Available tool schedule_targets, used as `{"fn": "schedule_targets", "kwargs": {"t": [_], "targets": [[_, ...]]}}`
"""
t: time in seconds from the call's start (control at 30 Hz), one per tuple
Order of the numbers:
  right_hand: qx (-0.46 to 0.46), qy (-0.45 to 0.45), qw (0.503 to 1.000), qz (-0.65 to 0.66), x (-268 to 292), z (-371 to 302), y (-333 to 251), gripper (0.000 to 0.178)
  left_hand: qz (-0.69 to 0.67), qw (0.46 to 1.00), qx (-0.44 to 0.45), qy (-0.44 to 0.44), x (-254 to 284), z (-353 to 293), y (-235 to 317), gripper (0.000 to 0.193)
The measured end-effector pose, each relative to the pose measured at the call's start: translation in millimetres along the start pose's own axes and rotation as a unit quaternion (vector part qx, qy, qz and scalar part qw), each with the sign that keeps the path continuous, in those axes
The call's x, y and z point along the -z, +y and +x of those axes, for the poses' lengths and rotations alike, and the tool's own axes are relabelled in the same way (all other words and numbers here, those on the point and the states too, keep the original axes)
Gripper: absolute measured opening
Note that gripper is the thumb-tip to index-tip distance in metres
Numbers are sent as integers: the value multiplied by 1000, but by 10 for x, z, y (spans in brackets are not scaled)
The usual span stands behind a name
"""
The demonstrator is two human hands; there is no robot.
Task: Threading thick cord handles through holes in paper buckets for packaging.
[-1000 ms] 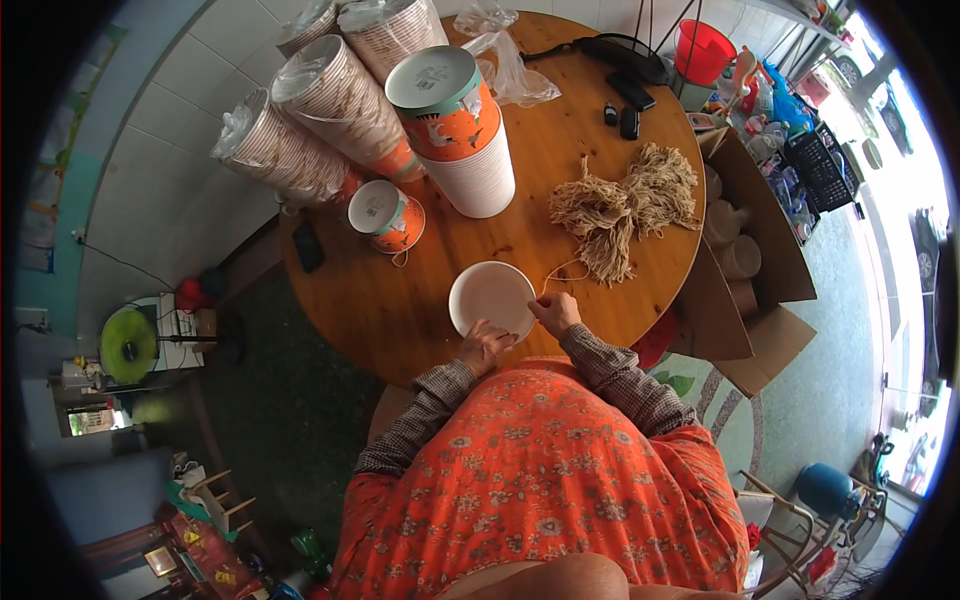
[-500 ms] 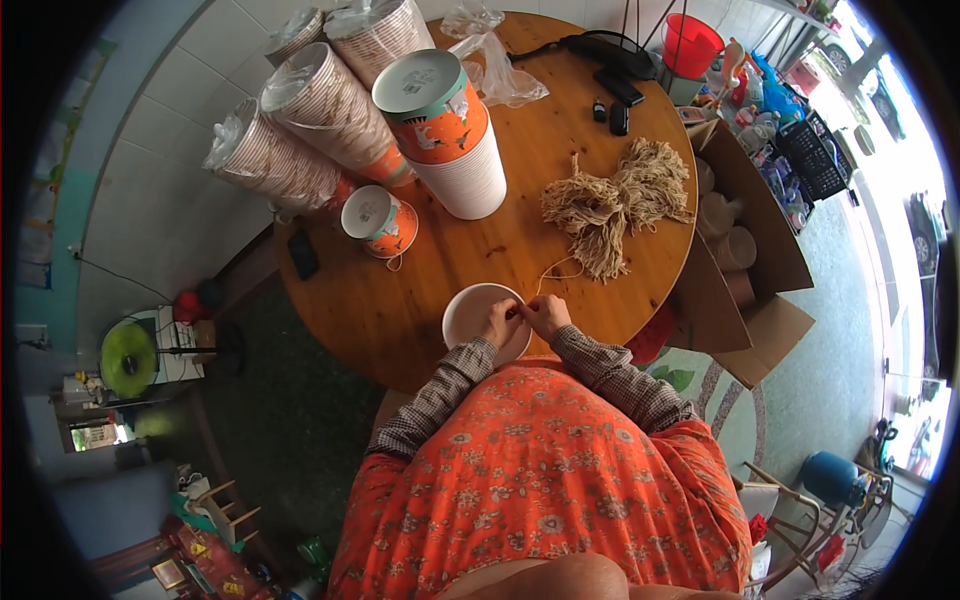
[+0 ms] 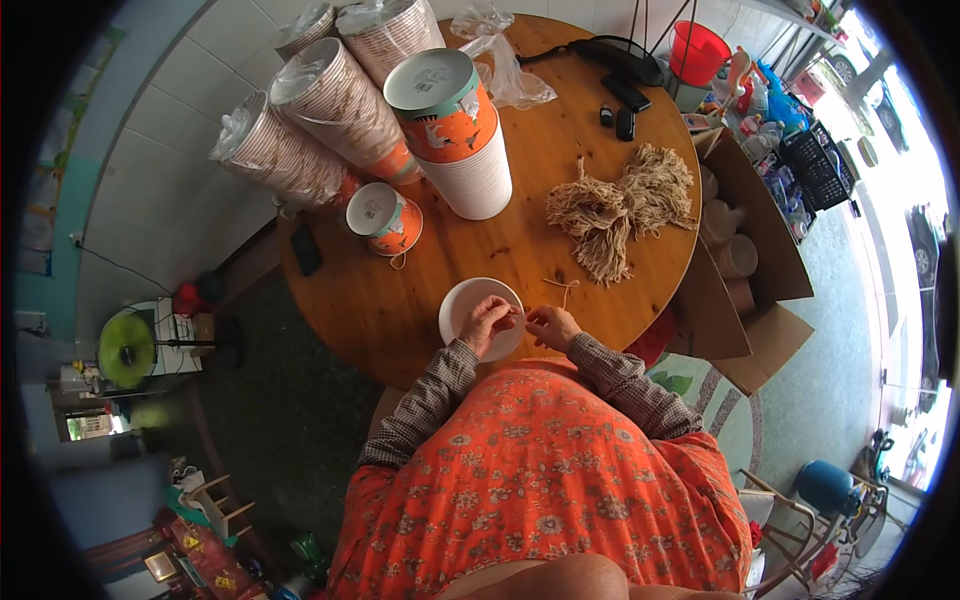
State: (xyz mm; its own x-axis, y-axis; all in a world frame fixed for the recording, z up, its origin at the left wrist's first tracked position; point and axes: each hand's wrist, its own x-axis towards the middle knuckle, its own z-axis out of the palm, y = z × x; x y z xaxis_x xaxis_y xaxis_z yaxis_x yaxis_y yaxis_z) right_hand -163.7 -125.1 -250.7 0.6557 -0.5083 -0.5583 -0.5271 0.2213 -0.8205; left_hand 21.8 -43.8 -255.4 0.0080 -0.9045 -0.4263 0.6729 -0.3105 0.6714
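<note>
A white paper bucket (image 3: 460,305) stands at the near table edge, open side up. Over its right rim, my left hand (image 3: 488,326) is closed in a pinch, its fingertips meeting on the thin beige string. My right hand (image 3: 553,328) pinches the string (image 3: 563,290) just beside the bucket, and its loose end curls on the table above that hand. Only a small gap separates the two sets of fingertips. Where the string passes at the bucket wall is too small to make out. A bundle of beige strings (image 3: 625,210) lies farther right.
A small orange bucket (image 3: 397,228) with a string loop sits upside down left of centre, near a tall bucket stack (image 3: 470,180). Plastic-wrapped stacks (image 3: 335,105) lean behind. Right of the round wooden table (image 3: 400,320) stands a cardboard box (image 3: 770,230) holding several buckets.
My hands have drawn slightly apart, the left lifting a little and the right shifting right. The string's loose end has moved into a different curl.
</note>
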Motion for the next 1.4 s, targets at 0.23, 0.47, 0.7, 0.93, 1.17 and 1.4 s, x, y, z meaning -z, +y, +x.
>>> {"fn": "schedule_targets", "kwargs": {"t": [0.23, 0.47, 0.7, 0.93, 1.17, 1.4], "targets": [[155, 188, 961, -132, 96, -176, -210, 23, 186, 981, -40, 32, -197, 152, -95, 11], [238, 201, 938, -153, 172, -154, -265, 18, 352, 935, -42, -8, -205, 277, -194, 13], [199, 288, 934, -64, 213, -6, -141, 22, 332, 942, 33, -13, -185, 303, -223, 12], [70, 159, 978, 112, 181, -120, 87, 23, 215, 975, 26, 54, -147, 288, -212, 14], [59, 126, 978, 156, 154, -115, 58, 23, 205, 977, 32, 41, -167, 279, -216, 12], [95, 202, 967, 124, 140, -87, -2, 25, 363, 931, -26, 5, -118, 218, -220, 13]]}}
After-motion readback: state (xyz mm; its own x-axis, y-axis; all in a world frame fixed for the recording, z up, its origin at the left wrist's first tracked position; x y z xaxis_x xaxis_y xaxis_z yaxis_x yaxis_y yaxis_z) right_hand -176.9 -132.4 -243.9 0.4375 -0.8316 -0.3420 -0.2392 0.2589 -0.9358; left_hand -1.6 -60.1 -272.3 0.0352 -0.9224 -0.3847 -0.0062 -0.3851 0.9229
